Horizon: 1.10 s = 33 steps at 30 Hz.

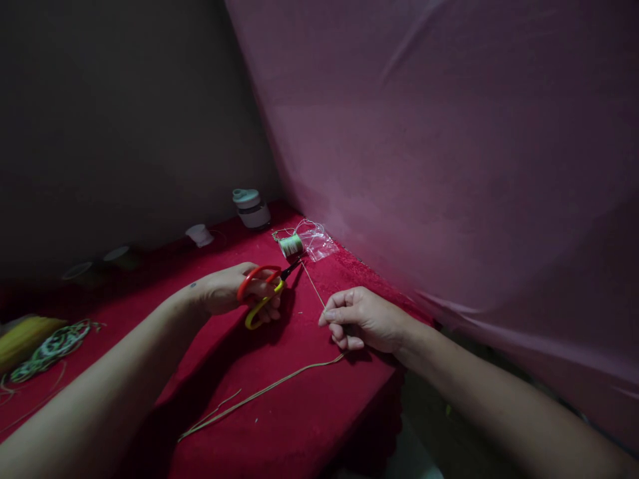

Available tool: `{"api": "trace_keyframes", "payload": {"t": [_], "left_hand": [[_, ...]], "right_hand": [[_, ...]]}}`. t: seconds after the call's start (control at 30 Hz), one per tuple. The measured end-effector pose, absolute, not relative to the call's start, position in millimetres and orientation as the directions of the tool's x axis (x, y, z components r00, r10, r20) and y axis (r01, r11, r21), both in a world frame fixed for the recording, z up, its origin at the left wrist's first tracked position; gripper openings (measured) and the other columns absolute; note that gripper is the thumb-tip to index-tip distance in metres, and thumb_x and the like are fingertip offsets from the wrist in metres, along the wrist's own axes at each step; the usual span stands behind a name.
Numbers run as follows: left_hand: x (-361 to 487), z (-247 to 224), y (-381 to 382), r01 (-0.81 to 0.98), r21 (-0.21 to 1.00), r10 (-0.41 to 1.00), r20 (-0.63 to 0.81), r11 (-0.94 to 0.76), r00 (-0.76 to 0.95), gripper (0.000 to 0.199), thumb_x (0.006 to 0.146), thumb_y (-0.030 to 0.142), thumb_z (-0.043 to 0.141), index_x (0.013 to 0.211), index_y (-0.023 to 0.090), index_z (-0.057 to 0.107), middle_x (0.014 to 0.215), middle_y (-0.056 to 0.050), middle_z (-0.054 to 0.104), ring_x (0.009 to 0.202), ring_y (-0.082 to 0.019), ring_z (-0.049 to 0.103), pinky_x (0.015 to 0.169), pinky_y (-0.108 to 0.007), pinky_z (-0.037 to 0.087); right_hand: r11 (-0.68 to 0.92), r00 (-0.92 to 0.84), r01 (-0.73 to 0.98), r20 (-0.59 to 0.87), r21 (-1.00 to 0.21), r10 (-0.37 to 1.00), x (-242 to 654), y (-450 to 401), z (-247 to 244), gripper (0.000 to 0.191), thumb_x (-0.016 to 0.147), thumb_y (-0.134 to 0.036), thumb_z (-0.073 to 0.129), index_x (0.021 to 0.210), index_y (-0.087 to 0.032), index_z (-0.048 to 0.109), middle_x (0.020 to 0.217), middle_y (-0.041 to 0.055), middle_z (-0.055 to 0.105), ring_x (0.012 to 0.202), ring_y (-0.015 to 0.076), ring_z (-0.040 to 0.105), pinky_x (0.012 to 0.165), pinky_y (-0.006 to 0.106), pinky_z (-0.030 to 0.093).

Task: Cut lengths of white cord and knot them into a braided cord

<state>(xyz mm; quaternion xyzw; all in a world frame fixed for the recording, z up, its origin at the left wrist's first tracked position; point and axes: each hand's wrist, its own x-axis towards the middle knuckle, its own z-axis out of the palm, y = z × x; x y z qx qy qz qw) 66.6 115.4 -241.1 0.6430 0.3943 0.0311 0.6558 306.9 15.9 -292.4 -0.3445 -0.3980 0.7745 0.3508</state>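
My left hand (227, 291) grips a pair of scissors (263, 291) with one red and one yellow handle; the short dark blades point right towards a thin pale cord (313, 285). That cord runs taut from a green spool (290, 245) down to my right hand (363, 318), which pinches it between thumb and fingers. Below my right hand the cord trails loose to the left across the red tablecloth (299, 412).
A crumpled clear plastic bag (319, 241) lies beside the spool. A small jar with a pale green lid (251, 207) and a white cup (200, 234) stand at the back. Yellow thread and a green-white braid (47, 349) lie at the left. A pink curtain (449, 166) hangs at the right.
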Motion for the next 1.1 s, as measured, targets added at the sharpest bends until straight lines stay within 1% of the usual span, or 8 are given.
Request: {"api": "trace_keyframes", "payload": {"t": [0.23,0.43,0.67,0.73,0.87,0.97,1.03,1.1], "left_hand": [[65,-245,115,0.433,0.886,0.547,-0.448,0.166,0.707,0.023,0.077,0.028,0.055,0.081,0.009,0.066,0.078,-0.017,0.07,0.071,-0.027,0.067,0.059,-0.035,0.054],[67,-242,113,0.434,0.884,0.548,-0.453,0.173,0.703,0.025,0.077,0.03,0.055,0.081,0.009,0.066,0.076,-0.016,0.07,0.067,-0.024,0.067,0.057,-0.032,0.053],[67,-243,113,0.421,0.893,0.566,-0.431,0.158,0.703,0.02,0.074,0.027,0.056,0.079,0.01,0.064,0.073,-0.014,0.07,0.064,-0.024,0.066,0.056,-0.033,0.052],[69,-242,111,0.456,0.878,0.583,-0.447,0.144,0.678,0.017,0.073,0.027,0.056,0.075,0.012,0.064,0.069,-0.012,0.069,0.059,-0.022,0.065,0.052,-0.031,0.05],[75,-238,106,0.594,0.797,0.632,-0.516,0.108,0.578,0.019,0.074,0.029,0.056,0.064,0.014,0.062,0.057,-0.007,0.067,0.05,-0.018,0.061,0.044,-0.025,0.045],[80,-236,102,0.629,0.773,0.657,-0.517,0.084,0.549,0.02,0.073,0.029,0.057,0.059,0.015,0.058,0.048,-0.003,0.062,0.041,-0.014,0.055,0.041,-0.022,0.041],[81,-235,100,0.641,0.765,0.661,-0.516,0.069,0.545,0.021,0.072,0.029,0.057,0.057,0.015,0.056,0.045,-0.002,0.061,0.039,-0.013,0.053,0.039,-0.022,0.038],[79,-229,96,0.661,0.749,0.663,-0.518,0.047,0.54,0.021,0.073,0.03,0.057,0.058,0.014,0.056,0.048,-0.003,0.062,0.04,-0.013,0.053,0.04,-0.022,0.038]], "right_hand": [[-0.436,-0.524,-0.276,-0.246,-0.857,0.815,309,15,-293,0.007,0.072,-0.017,0.06,0.071,-0.012,0.055,0.052,-0.0004,0.054,0.041,0.0063,0.05,0.032,0.014,0.026],[-0.426,-0.523,-0.277,-0.237,-0.861,0.819,309,15,-292,0.009,0.071,-0.019,0.061,0.071,-0.012,0.055,0.052,-0.0006,0.055,0.041,0.0062,0.05,0.032,0.014,0.025],[-0.422,-0.528,-0.278,-0.23,-0.863,0.818,308,15,-294,0.011,0.07,-0.02,0.063,0.071,-0.013,0.055,0.052,-0.0009,0.055,0.041,0.0057,0.049,0.032,0.014,0.026],[-0.421,-0.528,-0.277,-0.229,-0.864,0.818,308,15,-295,0.011,0.07,-0.02,0.063,0.071,-0.013,0.055,0.052,-0.0009,0.055,0.041,0.0058,0.049,0.032,0.015,0.026],[-0.416,-0.527,-0.284,-0.222,-0.864,0.821,309,15,-295,0.011,0.07,-0.021,0.063,0.071,-0.012,0.056,0.052,-0.0008,0.055,0.041,0.0058,0.049,0.032,0.015,0.025],[-0.417,-0.534,-0.295,-0.214,-0.86,0.818,310,15,-295,0.012,0.069,-0.021,0.063,0.072,-0.012,0.056,0.051,-0.0008,0.055,0.042,0.0067,0.05,0.032,0.014,0.025],[-0.412,-0.548,-0.288,-0.203,-0.865,0.811,311,15,-295,0.012,0.069,-0.021,0.064,0.072,-0.012,0.056,0.051,-0.0009,0.055,0.042,0.007,0.05,0.032,0.014,0.024],[-0.394,-0.572,-0.27,-0.183,-0.879,0.8,312,15,-295,0.013,0.069,-0.022,0.064,0.073,-0.012,0.057,0.05,-0.0009,0.055,0.041,0.0067,0.049,0.033,0.015,0.024]]}}
